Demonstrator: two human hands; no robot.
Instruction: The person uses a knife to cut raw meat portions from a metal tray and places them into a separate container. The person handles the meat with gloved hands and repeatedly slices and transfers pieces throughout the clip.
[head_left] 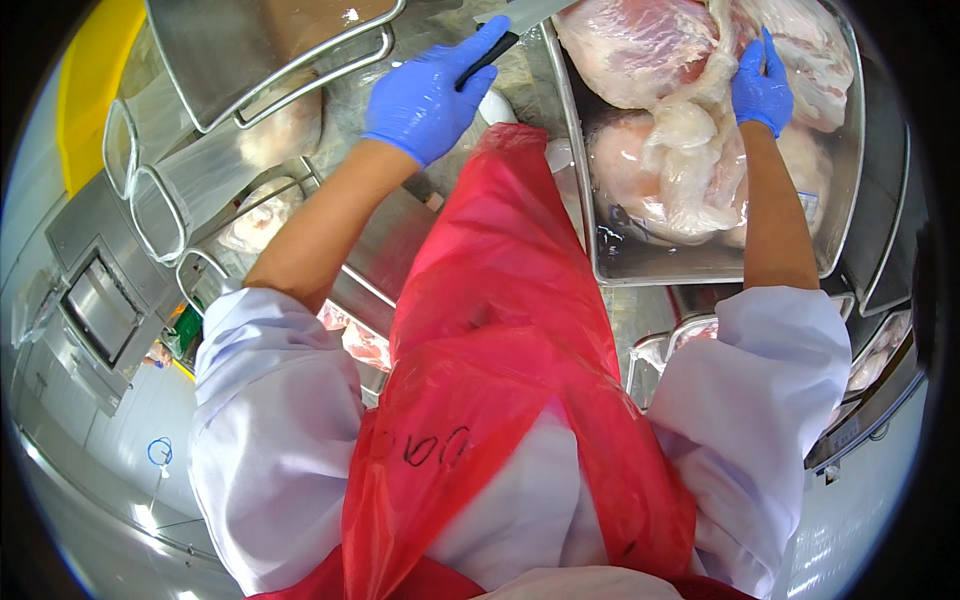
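Note:
My left hand (425, 97), in a blue glove, is closed around the black handle of a knife (527, 14). The blade points right and away from me, its far end cut off by the picture's upper edge. On the right, my right hand (762, 92), also gloved in blue, rests against a large piece of raw meat (640, 50) with fingers apart. A pale, fatty strip (700, 110) hangs beside that hand. Below it, more large raw pieces (625, 170) lie in a deep metal tray (680, 272), some wet and shiny.
At upper left stands a metal pan (215, 60) with a wire-like handle, near a yellow panel (90, 90). Pale raw pieces (262, 214) lie below it among clear-sided containers and metal rails. Reddish meat (366, 346) shows lower down, beside my red apron (490, 300). More trays stand at right.

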